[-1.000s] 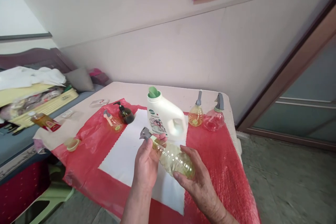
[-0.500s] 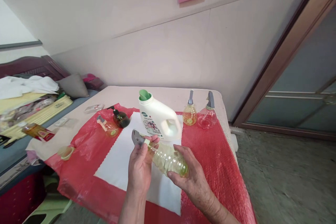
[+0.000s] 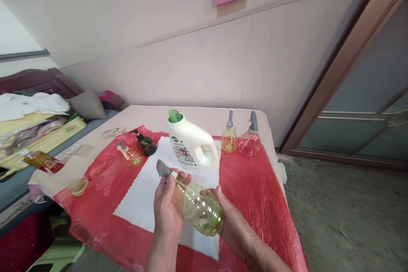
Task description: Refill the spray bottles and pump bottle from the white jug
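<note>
A clear yellowish spray bottle (image 3: 201, 209) with a grey trigger head lies tilted between my hands, its base toward me and to the right. My left hand (image 3: 168, 202) is closed round its neck, just below the trigger head. Against the bottle's right side, my right hand (image 3: 231, 223) grips the lower body, with fingers partly hidden behind it. Just beyond stands a white detergent jug (image 3: 194, 144) with a green spout, its handle opening to the right. Under the hands is a white cloth (image 3: 137, 204).
A yellow spray bottle (image 3: 229, 138) and a pink one (image 3: 249, 140) stand at the back right. To the left are a dark pump bottle (image 3: 146, 144), an orange spray bottle (image 3: 131, 155), a small yellowish cup (image 3: 78, 187) and an amber bottle (image 3: 43, 161). Red plastic sheeting (image 3: 255, 195) covers the table.
The spray bottle's base has swung down toward me. My right hand has shifted lower and turned along the bottle's side. The left hand keeps its hold at the neck.
</note>
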The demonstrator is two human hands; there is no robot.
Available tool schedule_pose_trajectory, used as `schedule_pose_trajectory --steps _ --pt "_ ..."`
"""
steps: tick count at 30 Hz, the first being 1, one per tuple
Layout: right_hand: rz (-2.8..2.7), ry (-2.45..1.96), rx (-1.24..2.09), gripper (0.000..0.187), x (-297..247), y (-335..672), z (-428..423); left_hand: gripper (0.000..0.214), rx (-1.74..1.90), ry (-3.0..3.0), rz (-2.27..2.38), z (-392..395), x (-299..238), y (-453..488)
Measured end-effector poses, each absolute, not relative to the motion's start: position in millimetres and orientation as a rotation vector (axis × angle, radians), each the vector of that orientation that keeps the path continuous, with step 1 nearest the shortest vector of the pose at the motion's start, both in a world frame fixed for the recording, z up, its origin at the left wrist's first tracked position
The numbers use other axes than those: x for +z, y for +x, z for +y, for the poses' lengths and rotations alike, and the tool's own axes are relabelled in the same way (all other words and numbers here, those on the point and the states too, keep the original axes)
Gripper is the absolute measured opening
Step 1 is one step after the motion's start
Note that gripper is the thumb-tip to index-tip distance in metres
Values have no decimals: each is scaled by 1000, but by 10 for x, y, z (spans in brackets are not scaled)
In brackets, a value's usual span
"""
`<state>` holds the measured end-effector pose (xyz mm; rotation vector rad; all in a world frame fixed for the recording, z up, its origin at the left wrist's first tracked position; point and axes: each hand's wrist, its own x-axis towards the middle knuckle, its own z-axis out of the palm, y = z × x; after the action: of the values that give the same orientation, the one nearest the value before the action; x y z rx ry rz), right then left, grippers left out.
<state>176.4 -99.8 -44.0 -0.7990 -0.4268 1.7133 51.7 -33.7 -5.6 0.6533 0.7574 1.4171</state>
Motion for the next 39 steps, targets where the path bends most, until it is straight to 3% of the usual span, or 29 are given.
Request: schedule_pose_trajectory --steps 2,5,9,12,15,18,21,23,26,29,33,36,39 --pt "-513 -784 1623 56 -419 1766 -1008 25 1476 610 813 -324 -58 487" --pt "-558 -843 1447 76 -390 1759 -1006 27 1560 547 867 -308 -52 444" --pt "-415 -942 1589 60 -395 1722 -968 32 1496 598 874 -325 -55 446" --pt "-393 -1012 1740 77 -410 1712 -964 30 1501 661 857 -340 -77 466" --pt "-496 -929 1674 68 -423 1719 -990 29 1593 624 876 -329 -95 455" --pt "-523 -833 1552 81 -467 1711 -988 30 1578 617 906 -314 -96 425" --pt "-432 -922 1643 69 -533 1684 -946 32 1507 660 903 -316 -87 418" --pt "-397 -970 1733 76 -552 1677 -925 31 1506 678 898 -319 -80 431" --pt "-453 -873 1662 67 -530 1693 -927 30 1562 671 919 -311 -71 457" --pt "-489 -829 1535 83 -520 1710 -930 31 1560 657 939 -291 -66 470" --pt "-407 -1021 1639 73 -549 1705 -921 31 1497 707 925 -278 -68 476" --pt "-454 -913 1593 67 -518 1716 -949 31 1519 723 949 -281 -59 484" --pt "-465 -800 1522 84 -482 1737 -972 32 1511 696 977 -292 -31 492"
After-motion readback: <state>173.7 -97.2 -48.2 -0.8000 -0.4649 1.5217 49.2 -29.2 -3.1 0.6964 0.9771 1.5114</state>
